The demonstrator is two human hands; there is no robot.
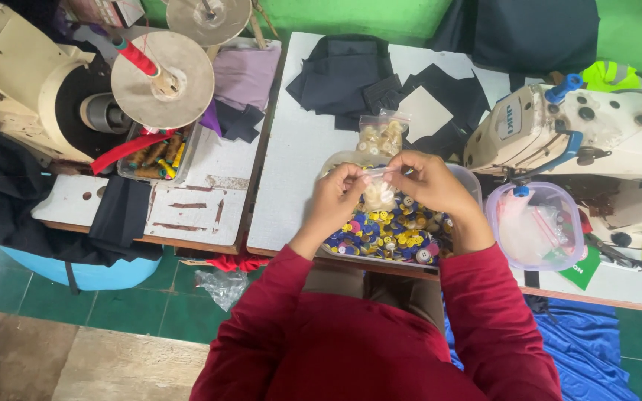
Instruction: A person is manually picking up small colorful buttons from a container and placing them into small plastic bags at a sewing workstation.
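Both of my hands pinched one small clear plastic bag of pale buttons: left hand and right hand gripped its top, above the clear plastic tub of coloured buttons on the white bench.

A small clear plastic bag of cream buttons hangs between the fingertips of the left hand and the right hand, just above a clear plastic tub filled with blue, yellow and white buttons. A second clear zip bag of pale buttons lies just behind it on the white table, beside dark fabric pieces. To the right, a round clear container holds crumpled transparent bags, with a green label just beside its lower edge.
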